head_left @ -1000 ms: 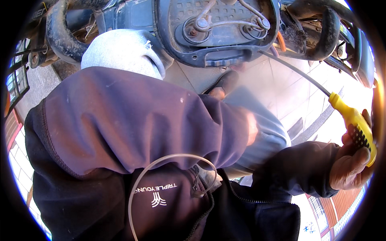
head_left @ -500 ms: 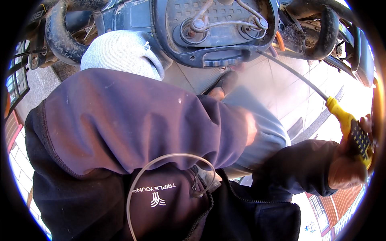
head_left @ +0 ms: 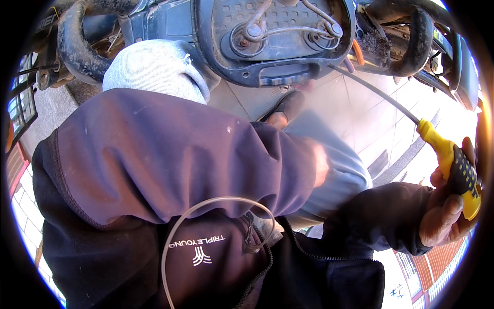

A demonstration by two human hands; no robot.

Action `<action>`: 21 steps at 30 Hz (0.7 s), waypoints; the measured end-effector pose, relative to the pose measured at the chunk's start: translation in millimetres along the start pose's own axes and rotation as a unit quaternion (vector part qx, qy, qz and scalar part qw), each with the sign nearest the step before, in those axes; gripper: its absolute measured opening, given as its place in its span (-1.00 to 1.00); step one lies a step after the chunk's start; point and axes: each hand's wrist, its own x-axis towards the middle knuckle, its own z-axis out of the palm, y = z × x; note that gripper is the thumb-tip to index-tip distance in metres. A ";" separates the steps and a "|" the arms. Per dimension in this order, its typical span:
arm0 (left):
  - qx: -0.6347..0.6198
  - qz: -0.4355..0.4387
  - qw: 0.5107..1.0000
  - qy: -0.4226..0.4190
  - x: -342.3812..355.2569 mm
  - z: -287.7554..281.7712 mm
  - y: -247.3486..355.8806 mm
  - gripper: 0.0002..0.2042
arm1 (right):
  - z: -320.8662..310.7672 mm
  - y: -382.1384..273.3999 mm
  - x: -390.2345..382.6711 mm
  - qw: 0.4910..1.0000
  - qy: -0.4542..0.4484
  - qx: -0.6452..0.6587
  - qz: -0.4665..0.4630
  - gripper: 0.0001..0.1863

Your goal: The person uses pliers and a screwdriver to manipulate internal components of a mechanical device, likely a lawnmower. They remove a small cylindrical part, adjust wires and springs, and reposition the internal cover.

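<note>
My right hand [head_left: 442, 221] holds a screwdriver [head_left: 437, 141] with a yellow handle and a black dotted grip. Its thumb rests along the near side of the handle, and the other fingers go behind it. The long grey shaft points up and left, its tip beside the rim of a dark plastic vehicle panel [head_left: 293, 76]. My left arm crosses in front of me in a purplish sleeve. Only the wrist edge of my left hand [head_left: 321, 165] shows past the cuff, over my right leg; its fingers are hidden.
Bent metal rods [head_left: 267, 33] lie over the panel's round recesses. Curved dark crash bars [head_left: 82, 46] stand at both sides. Beside the panel's right edge run orange cables [head_left: 358, 51]. My knee [head_left: 154, 69] in light grey cloth touches the panel's left side. Pale tiles [head_left: 355, 103] lie below.
My right hand has shifted its grip: its thumb has swung up against the handle and the palm has turned into view. The handle has moved slightly right; the left arm is unchanged.
</note>
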 end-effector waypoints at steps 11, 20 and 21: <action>-0.001 -0.002 1.000 -0.002 -0.1 -0.8 -1.3 -0.73 | 17.5 -4.4 -3.3 0.944 0.238 -0.194 0.119 -0.70; -0.005 -0.001 1.000 -0.003 -2.3 -1.8 -1.2 -0.73 | -7.9 11.0 1.1 0.996 -0.017 0.066 -0.061 -0.55; -0.004 -0.001 1.000 -0.003 -2.3 -1.9 -0.7 -0.73 | -7.7 10.8 1.0 0.994 -0.029 0.078 -0.064 -0.53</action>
